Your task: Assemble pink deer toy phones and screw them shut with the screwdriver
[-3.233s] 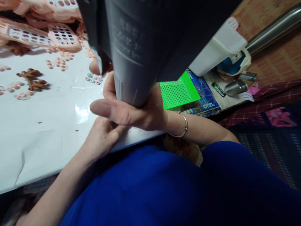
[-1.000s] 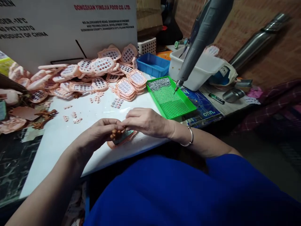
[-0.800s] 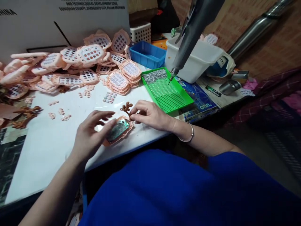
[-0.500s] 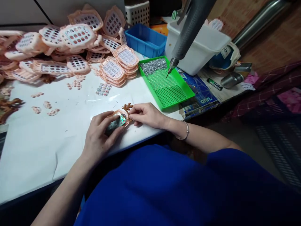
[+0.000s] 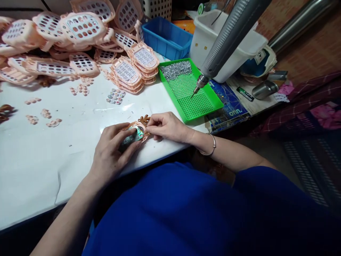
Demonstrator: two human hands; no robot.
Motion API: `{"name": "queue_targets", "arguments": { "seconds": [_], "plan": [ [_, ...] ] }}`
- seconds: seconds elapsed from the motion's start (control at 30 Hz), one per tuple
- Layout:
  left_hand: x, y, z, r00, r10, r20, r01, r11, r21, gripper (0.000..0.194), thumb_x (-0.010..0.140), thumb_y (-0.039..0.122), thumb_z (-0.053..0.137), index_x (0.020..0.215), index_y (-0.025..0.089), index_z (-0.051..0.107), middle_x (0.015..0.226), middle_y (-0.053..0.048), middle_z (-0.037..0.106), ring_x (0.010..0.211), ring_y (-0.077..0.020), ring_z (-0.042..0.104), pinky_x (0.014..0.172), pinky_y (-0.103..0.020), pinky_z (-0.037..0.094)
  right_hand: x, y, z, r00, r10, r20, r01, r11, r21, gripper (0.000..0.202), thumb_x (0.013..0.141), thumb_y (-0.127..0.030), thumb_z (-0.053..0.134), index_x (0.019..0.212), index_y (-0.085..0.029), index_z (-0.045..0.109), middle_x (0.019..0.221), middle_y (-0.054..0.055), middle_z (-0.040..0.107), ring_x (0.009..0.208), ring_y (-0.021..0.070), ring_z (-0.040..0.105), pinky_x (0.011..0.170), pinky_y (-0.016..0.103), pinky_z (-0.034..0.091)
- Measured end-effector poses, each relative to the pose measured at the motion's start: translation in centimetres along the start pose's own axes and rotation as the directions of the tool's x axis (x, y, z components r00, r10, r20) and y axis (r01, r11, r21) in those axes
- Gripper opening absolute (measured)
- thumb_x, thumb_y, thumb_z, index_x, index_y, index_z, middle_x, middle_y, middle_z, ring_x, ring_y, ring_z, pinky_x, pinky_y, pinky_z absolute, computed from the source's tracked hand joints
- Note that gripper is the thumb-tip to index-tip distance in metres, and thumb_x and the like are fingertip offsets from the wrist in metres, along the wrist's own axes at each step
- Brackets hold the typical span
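My left hand [image 5: 113,147] is wrapped round a peach plastic toy phone shell [image 5: 144,138] lying near the table's front edge. Inside the shell shows a green circuit board [image 5: 139,133], partly covered by my left fingers. At the shell's right end, a brown antler-shaped piece [image 5: 144,119] sticks out. Thumb and index finger of my right hand [image 5: 167,127] pinch this piece close to the shell; their tips hide the exact point of contact.
A grey electric screwdriver [image 5: 213,57] hangs over a green tray [image 5: 183,115] of screws. Stacked keypad shells [image 5: 126,76], loose button sheets [image 5: 115,96] and small peach parts [image 5: 54,123] lie beyond my hands. Behind stand a blue bin [image 5: 166,42] and a white tub [image 5: 205,39].
The camera view has shifted slightly. Both hands stay at the shell, with my right fingers moved only a little around the brown piece.
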State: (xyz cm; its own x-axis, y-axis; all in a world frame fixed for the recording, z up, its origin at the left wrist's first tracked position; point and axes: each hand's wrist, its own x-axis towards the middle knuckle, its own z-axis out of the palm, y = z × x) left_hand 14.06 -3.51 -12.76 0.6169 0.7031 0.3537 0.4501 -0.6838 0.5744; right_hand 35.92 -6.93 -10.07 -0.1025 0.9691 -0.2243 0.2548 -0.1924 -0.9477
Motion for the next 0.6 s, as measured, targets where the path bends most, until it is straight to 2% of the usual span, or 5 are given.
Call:
{"name": "queue_targets", "arguments": {
  "seconds": [0.2, 0.4, 0.6],
  "plan": [
    [0.0, -0.05, -0.21, 1.0, 0.019, 0.015, -0.019, 1.0, -0.004, 0.028, 0.095, 0.043, 0.067, 0.117, 0.026, 0.07, 0.125, -0.013, 0.07, 0.115, -0.0304, 0.068, 0.098, -0.05, 0.055, -0.34, 0.15, 0.4, 0.991, -0.122, -0.055, 0.114, 0.986, -0.124, 0.016, 0.086, -0.011, 0.064, 0.071, -0.013, 0.058, 0.065, -0.004, 0.061, 0.051, 0.0051, 0.059, 0.053, 0.018, 0.044],
    [0.03, -0.23, -0.07, 0.995, 0.1, -0.012, -0.1, 0.995, 0.015, 0.028, 0.096, 0.04, 0.067, 0.119, 0.025, 0.07, 0.122, -0.014, 0.072, 0.111, -0.0296, 0.07, 0.095, -0.048, 0.057, 0.22, 0.19, 0.26, 0.999, 0.052, -0.007, -0.052, 0.998, 0.024, 0.019, 0.087, -0.012, 0.063, 0.07, -0.014, 0.054, 0.056, -0.005, 0.058, 0.045, 0.0052, 0.055, 0.049, 0.017, 0.045],
    [0.07, -0.4, -0.14, 0.995, 0.096, -0.016, -0.096, 0.995, -0.002, 0.029, 0.095, 0.04, 0.069, 0.119, 0.025, 0.071, 0.123, -0.013, 0.072, 0.111, -0.0301, 0.07, 0.094, -0.048, 0.058, 0.11, 0.08, -0.07, 0.998, -0.061, 0.033, 0.065, 0.992, -0.111, 0.021, 0.085, -0.012, 0.062, 0.068, -0.014, 0.051, 0.061, -0.007, 0.055, 0.048, 0.0033, 0.053, 0.053, 0.017, 0.038]
  ]
}}
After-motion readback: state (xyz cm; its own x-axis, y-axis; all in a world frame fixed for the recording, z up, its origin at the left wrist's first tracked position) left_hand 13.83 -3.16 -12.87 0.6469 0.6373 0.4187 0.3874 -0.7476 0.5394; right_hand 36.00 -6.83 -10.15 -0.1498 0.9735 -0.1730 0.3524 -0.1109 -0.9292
